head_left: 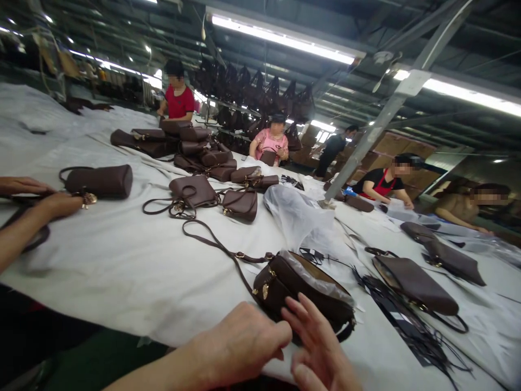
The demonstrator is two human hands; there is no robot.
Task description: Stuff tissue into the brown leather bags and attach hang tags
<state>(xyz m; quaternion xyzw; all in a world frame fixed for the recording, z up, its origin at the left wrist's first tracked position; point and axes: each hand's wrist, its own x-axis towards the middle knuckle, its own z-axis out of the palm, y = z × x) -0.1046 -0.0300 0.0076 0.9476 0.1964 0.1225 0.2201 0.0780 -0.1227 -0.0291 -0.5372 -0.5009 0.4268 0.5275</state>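
A dark brown handbag [303, 290] lies on the white-covered table in front of me, its zip open along the top and clear plastic [315, 274] showing inside. A gold charm hangs at its near end, and its long thin strap [220, 244] runs off to the back left. My left hand [244, 339] is closed just in front of the bag; whatever its fingers hold, if anything, is hidden. Beside it, my right hand [319, 347] is open with fingers apart, the fingertips at the bag's near side. I cannot tell whether they touch it.
At left, a co-worker's hands [57, 203] are beside another brown bag [100, 180]. A pile of brown bags [199, 149] sits farther back. Black tags with cords [401, 315] and another bag [417, 282] lie at right, near a slanting metal post [362, 141]. Several people work around the table.
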